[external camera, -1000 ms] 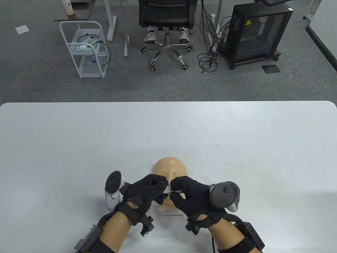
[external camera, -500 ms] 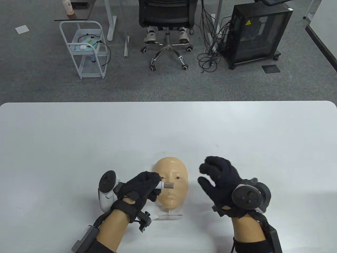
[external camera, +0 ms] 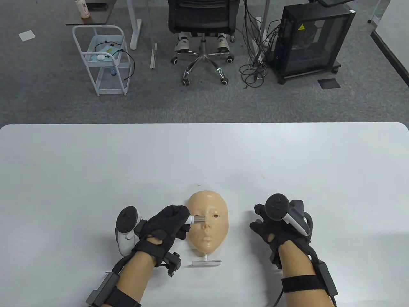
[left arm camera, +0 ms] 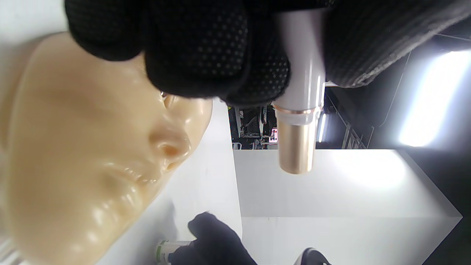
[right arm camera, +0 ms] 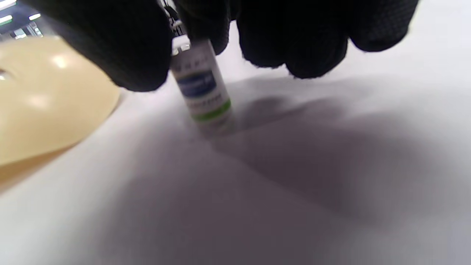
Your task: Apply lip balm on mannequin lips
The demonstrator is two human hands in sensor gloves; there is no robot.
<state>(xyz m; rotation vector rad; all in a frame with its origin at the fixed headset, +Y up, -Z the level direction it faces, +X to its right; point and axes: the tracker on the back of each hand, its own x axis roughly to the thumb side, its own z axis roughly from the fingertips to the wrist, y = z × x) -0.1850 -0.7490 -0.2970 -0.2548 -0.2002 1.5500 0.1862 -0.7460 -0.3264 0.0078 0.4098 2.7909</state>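
The mannequin face (external camera: 209,232) stands on a clear stand (external camera: 206,263) near the table's front edge. My left hand (external camera: 174,220) grips the uncapped lip balm tube (external camera: 198,219), which points right across the face at eye level. In the left wrist view the tube's gold end (left arm camera: 296,147) hangs apart from the lips (left arm camera: 127,176). My right hand (external camera: 266,224) is low at the table, right of the face. In the right wrist view its fingers (right arm camera: 294,40) hold the white cap (right arm camera: 204,92) with a blue and green label, lower end at the table surface.
The white table (external camera: 96,166) stretches far back and to both sides of the face. Beyond its far edge stand an office chair (external camera: 202,19), a white cart (external camera: 102,60) and a black cabinet (external camera: 311,41) on grey carpet.
The hands were together at the tube. My right hand has pulled away with the cap, moved right and dropped to the table. My left hand keeps the tube, shifted slightly left.
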